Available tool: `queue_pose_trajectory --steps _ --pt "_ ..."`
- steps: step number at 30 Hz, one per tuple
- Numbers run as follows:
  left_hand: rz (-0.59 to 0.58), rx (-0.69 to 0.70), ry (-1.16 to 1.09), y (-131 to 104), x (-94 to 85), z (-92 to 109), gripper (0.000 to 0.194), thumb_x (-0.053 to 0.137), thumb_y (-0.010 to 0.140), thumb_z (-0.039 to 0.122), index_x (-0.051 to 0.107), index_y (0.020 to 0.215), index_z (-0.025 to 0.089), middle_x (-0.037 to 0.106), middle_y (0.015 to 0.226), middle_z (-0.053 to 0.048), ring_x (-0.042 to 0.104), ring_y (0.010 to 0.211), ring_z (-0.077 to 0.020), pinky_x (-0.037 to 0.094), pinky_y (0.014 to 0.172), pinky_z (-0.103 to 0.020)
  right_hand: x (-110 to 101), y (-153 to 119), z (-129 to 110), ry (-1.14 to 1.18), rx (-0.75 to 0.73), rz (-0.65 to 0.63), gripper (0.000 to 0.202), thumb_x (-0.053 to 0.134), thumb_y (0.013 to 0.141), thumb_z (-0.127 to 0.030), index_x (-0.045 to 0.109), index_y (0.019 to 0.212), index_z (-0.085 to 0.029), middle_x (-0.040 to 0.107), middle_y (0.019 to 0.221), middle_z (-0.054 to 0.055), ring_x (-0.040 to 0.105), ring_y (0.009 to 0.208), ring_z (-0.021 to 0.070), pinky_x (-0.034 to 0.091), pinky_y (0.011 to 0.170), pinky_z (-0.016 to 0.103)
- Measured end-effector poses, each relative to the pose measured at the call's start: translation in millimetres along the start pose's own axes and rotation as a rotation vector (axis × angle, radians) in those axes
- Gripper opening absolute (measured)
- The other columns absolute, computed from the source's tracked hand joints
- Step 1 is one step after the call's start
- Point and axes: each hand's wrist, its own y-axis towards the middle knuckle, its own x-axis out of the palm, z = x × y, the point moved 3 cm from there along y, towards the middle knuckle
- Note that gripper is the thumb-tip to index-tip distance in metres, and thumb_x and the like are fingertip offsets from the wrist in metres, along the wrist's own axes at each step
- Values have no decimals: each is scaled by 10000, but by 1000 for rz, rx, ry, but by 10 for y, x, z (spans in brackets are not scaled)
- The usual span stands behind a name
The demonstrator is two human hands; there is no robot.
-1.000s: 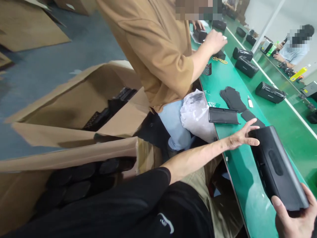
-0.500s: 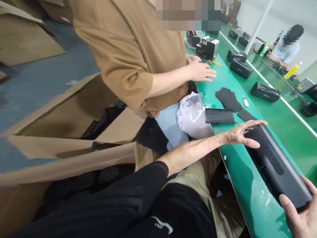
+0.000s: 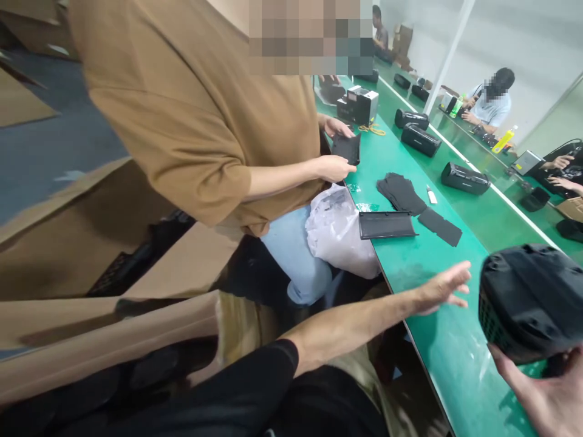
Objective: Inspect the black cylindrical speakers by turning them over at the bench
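My right hand grips the near end of a long black speaker housing, which is lifted off the green bench with its end cap turned toward me. My left hand hovers open over the bench just left of the housing, fingers spread and apart from it. A flat black panel lies on the bench beyond my left hand. Black fabric pieces and a black strip lie further along.
A person in a brown shirt stands close on my left, holding a small black part. A white plastic bag hangs at the bench edge. Open cardboard boxes fill the floor at left. Several black speakers sit on the bench beyond.
The housing left the bench and swung end-on toward me in my right hand. My left hand let go of its far end. The person beside me picked up a small black part.
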Motion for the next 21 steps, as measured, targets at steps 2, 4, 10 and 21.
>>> queue_pose_trajectory --steps 2,4,10,21 --pt "-24 149 173 -116 -72 346 1433 755 563 1060 392 1735 320 326 1821 -179 386 1632 -457 419 1261 -627 -107 97 21 -198 -148 -55 1154 894 663 -786 544 1598 -208 677 1320 200 655 1194 484 545 1028 715" --pt "-129 280 400 -213 -84 632 1475 927 464 938 448 1715 320 356 1809 -132 333 1670 -433 300 1367 -575 -136 161 105 -393 -372 -150 1108 788 759 -816 504 1659 -235 682 1377 202 680 1183 497 576 929 681" --pt "-91 339 611 -296 -156 718 1097 1018 540 687 688 1507 287 591 1546 -129 543 1467 -406 395 1313 -521 -73 147 387 -372 -486 -233 1120 746 826 -855 430 1733 -279 645 1462 209 653 1277 513 537 1016 740" --pt "-52 210 425 -296 -401 493 1132 991 578 605 581 1569 244 674 1336 -110 657 1232 -339 526 1104 -416 -65 -468 277 251 193 -49 1175 920 770 -676 382 1712 -226 478 1676 187 413 1548 472 258 1290 679"
